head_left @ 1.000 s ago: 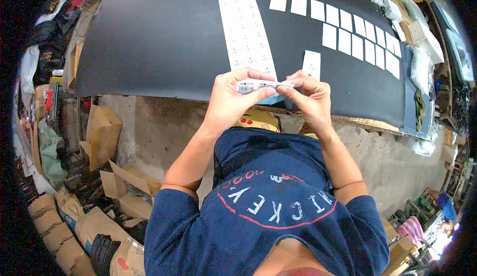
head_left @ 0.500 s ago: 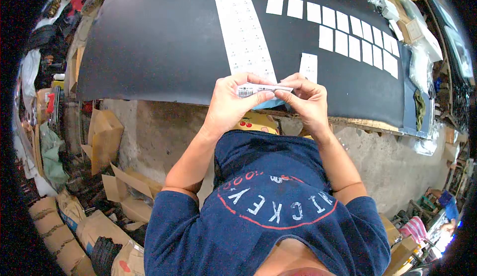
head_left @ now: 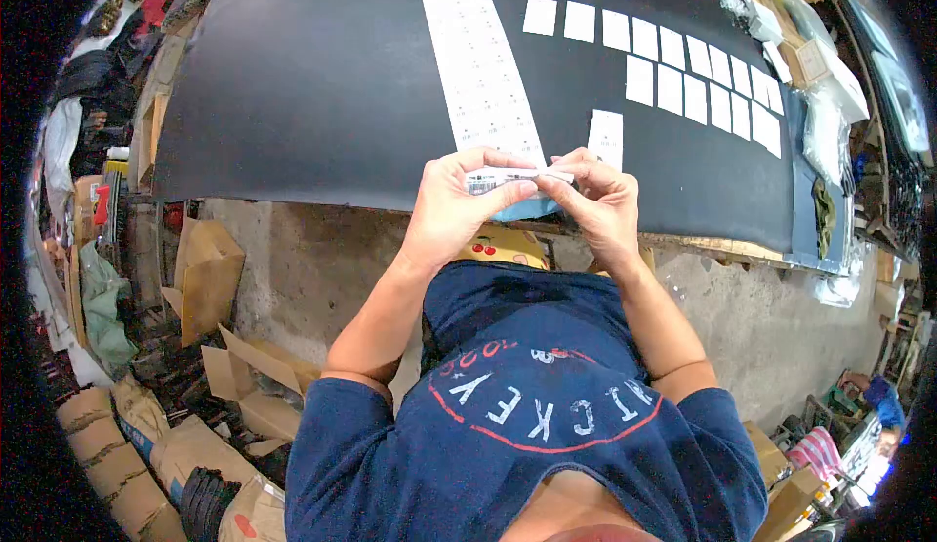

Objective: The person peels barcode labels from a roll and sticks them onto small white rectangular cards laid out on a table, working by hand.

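Between my two hands, at the near edge of the black table (head_left: 322, 83), is a white printed label piece (head_left: 483, 182) with a barcode. My left hand (head_left: 454, 200) pinches its left part between thumb and fingers. The fingertips of my right hand (head_left: 600, 200) close on its right end, close to my left fingertips. A long white strip of printed labels (head_left: 478, 54) runs away from my hands across the table. Something light blue (head_left: 527, 210) shows just below the label. Beyond my right hand lies a short printed strip (head_left: 606, 134).
Two rows of white cards (head_left: 672, 46) lie on the table's right part. Plastic bags (head_left: 828, 132) and a white box (head_left: 830, 74) stand at its right edge. Open cardboard boxes (head_left: 256, 371) sit on the floor at the left.
The label between my fingers has tilted slightly, and its print shows less. My right hand has shifted slightly left. Both hands keep their pinch.
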The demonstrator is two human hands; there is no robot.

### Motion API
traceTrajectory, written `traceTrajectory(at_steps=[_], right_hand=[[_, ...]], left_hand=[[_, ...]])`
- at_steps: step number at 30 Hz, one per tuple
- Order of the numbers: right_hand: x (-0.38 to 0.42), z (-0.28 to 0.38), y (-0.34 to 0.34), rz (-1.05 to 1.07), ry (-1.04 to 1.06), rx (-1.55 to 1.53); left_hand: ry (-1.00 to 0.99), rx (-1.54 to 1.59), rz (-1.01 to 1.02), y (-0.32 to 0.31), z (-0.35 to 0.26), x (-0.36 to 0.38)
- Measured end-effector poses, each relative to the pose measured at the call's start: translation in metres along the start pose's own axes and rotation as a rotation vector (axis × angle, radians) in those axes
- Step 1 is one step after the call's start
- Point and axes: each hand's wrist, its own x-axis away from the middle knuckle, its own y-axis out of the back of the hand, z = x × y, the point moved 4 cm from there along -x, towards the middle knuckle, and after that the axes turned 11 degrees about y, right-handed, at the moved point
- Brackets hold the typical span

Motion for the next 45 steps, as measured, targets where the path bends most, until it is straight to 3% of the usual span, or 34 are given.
traceTrajectory(at_steps=[8, 11, 14, 17, 20, 32, 45], right_hand=[[-0.006, 0.002, 0.010, 0.056, -0.053, 0.028], [-0.015, 0.029, 0.016, 0.106, 0.099, 0.168], [-0.016, 0.055, 0.019, 0.276, 0.225, 0.556], [-0.015, 0.063, 0.021, 0.331, 0.347, 0.715], [-0.014, 0.065, 0.020, 0.365, 0.373, 0.783], [0.001, 0.058, 0.018, 0.337, 0.810, 0.942], [0.012, 0.058, 0.017, 0.269, 0.929, 1.043]], left_hand=[[0.049, 0.142, 0.016, -0.007, 0.005, 0.000], [0.027, 0.136, 0.004, -0.011, 0.005, 0.000], [0.023, 0.099, 0.030, -0.015, 0.004, 0.000], [0.064, 0.081, 0.067, -0.022, 0.007, -0.001], [-0.029, -0.038, 0.054, -0.027, 0.006, -0.002], [0.087, 0.238, 0.147, -0.029, 0.008, 0.003], [0.096, 0.274, 0.145, -0.032, 0.007, 0.007]])
